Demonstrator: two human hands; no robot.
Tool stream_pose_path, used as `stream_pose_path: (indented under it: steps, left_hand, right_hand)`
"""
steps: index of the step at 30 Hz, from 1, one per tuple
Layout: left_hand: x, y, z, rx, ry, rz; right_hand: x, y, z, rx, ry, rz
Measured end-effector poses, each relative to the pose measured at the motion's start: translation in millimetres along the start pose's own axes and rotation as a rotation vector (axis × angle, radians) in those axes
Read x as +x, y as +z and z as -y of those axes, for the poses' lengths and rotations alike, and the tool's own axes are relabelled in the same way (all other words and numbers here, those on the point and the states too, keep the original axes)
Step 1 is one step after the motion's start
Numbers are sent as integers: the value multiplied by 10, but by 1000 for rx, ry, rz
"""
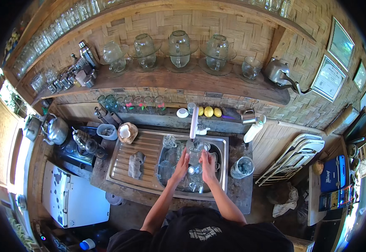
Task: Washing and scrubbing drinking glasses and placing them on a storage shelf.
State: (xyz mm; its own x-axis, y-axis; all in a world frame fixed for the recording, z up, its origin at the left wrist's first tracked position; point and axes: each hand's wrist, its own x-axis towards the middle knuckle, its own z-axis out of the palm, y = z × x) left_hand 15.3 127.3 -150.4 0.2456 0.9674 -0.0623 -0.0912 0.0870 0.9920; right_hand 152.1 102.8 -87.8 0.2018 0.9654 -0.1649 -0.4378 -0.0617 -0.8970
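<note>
A clear glass mug (195, 155) is held under the white faucet (194, 123), its rim near the spout. My left hand (182, 166) presses against the mug's left side. My right hand (208, 164) grips it from the right, around where a handle would be, though the fingers hide this part. Both hands are above the steel sink basin (225, 170), which contains several more glass mugs and cups (166, 170). One small glass mug (169, 141) stands at the basin's upper left. Whether water is running is hard to tell.
Left of the basin, a grey cloth (136, 164) and an opened coconut (127, 133) lie on the ribbed drainboard (120, 163). A glass container (242, 167) stands right of the sink. Lemons (208, 111) and a white bottle (254, 128) sit behind. Overhead, a wooden shelf (183, 82) bears stacked glassware.
</note>
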Motion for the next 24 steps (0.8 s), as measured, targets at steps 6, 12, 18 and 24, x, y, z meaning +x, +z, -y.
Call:
stream_pose_path:
  steps: [6,12,18,24]
  left_hand:
    - [-227,168,-26,47,71,0]
    - [-166,55,-165,7,-15,-69]
    - [-24,22,-316,152,143,44]
    - [-71,8,-597,-208,-591,-37]
  right_hand:
    - [69,-158,-3,73,-4,-142]
    - [59,-92,43,-24,44,86]
    - [128,-184,88,134,239,66]
    - [269,-314,39,-421,203,150]
